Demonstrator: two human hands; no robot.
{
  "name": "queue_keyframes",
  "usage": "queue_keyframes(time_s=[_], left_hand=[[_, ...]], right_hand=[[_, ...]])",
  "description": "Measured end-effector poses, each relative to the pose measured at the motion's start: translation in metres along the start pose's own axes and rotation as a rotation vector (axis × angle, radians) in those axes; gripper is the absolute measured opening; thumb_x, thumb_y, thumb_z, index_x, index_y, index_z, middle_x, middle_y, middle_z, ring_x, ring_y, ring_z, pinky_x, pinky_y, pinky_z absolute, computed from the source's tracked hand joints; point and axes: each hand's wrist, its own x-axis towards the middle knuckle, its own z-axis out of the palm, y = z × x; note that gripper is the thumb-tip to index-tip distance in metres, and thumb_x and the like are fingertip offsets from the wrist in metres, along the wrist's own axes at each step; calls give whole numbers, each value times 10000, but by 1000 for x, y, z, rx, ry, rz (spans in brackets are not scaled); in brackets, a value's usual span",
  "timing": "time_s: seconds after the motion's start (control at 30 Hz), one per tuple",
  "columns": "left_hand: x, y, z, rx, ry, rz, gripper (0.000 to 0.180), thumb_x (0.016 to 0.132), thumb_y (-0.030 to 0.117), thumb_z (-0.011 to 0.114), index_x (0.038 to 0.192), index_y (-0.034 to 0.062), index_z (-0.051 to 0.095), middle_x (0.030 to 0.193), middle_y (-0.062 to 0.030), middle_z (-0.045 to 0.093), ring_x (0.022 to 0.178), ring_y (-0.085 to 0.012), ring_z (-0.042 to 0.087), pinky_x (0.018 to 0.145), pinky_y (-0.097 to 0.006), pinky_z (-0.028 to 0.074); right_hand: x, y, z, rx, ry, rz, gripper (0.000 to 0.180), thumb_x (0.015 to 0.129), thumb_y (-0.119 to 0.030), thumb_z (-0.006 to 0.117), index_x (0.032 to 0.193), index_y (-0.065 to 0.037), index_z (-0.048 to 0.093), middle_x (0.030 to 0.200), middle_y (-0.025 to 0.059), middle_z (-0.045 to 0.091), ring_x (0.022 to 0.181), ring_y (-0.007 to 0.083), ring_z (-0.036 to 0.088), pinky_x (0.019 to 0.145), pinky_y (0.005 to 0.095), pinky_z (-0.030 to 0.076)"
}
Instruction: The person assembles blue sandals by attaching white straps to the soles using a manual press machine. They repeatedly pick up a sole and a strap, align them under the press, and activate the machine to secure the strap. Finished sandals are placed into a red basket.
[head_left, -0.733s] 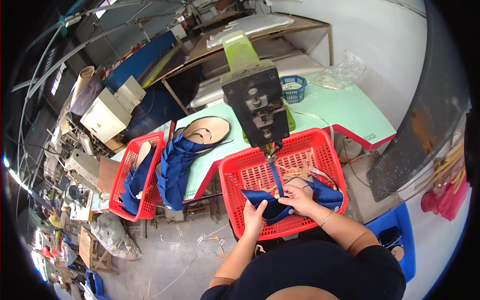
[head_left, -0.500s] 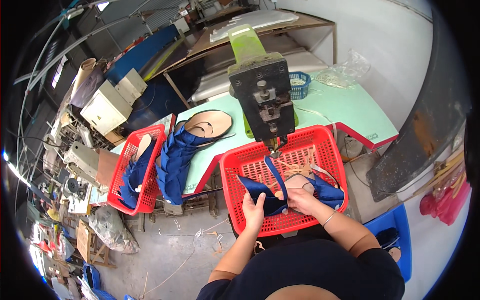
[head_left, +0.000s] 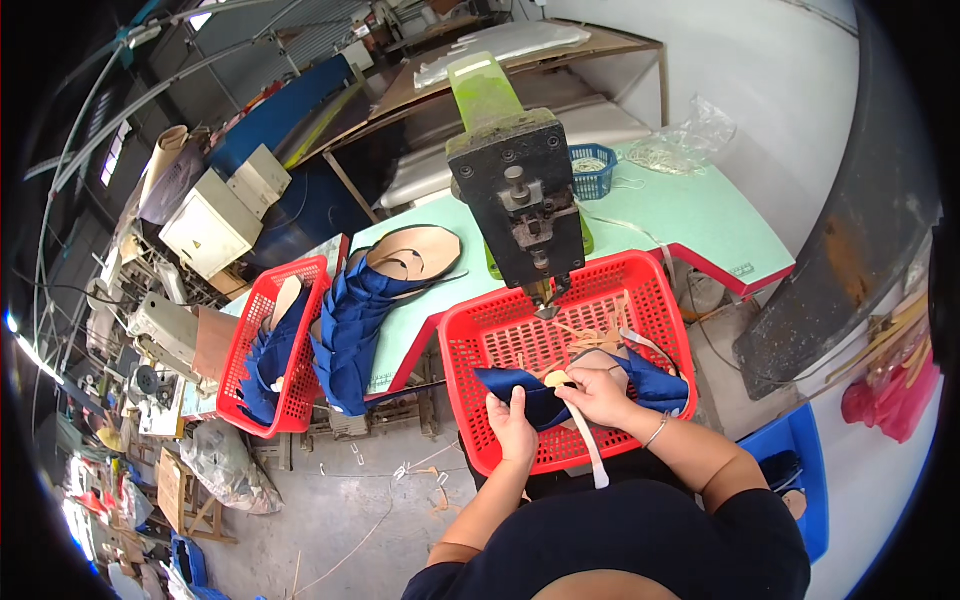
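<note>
Over the red plastic basket (head_left: 455, 395), my left hand (head_left: 514, 430) pinches the left end of a dark blue shoe upper (head_left: 540, 403), its thumb on top. My right hand (head_left: 600, 398) is closed on the upper's narrow strap (head_left: 588, 445), whose pale underside hangs down over the basket's front rim. A small yellowish round patch (head_left: 556, 379) shows beside the right fingertips. Another blue upper (head_left: 655, 385) with a pale insole lies at the basket's right, partly behind my right hand. Above the basket stands the black head (head_left: 515, 200) of a green machine, its tip pointing down.
A pale green tabletop (head_left: 700, 205) surrounds the machine, with a small blue basket (head_left: 592, 180) on it. To the left, a stack of blue uppers (head_left: 355, 310) overhangs the edge beside a second red basket (head_left: 300, 400). A blue bin (head_left: 810, 450) stands at lower right.
The strap stood upright with its blue side showing; now it is folded down toward me, pale side out. My right hand has shifted slightly, and the left keeps its hold.
</note>
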Motion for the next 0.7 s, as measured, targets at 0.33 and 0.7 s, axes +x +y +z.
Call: queue_keyframes(time_s=[0.33, 0.7], left_hand=[[66, 64, 20, 1240, -1193, 391, 225, 769, 176, 649, 974, 91, 613, 856, -48, 615, 831, -228, 605, 968, -468, 312], [11, -16, 16, 328, -350, -349, 288, 912, 165, 494, 1154, 34, 410, 1005, -59, 533, 864, -136, 557, 722, -249, 433]], right_hand=[[20, -56, -52, -700, -113, -367, 173, 749, -208, 624, 814, -48, 636, 730, 137, 618, 759, 320, 598, 698, 403, 464], [23, -41, -41, -195, 219, -251, 93, 793, -81, 612, 850, -7, 614, 763, 110, 637, 703, 200, 622, 660, 311, 486]])
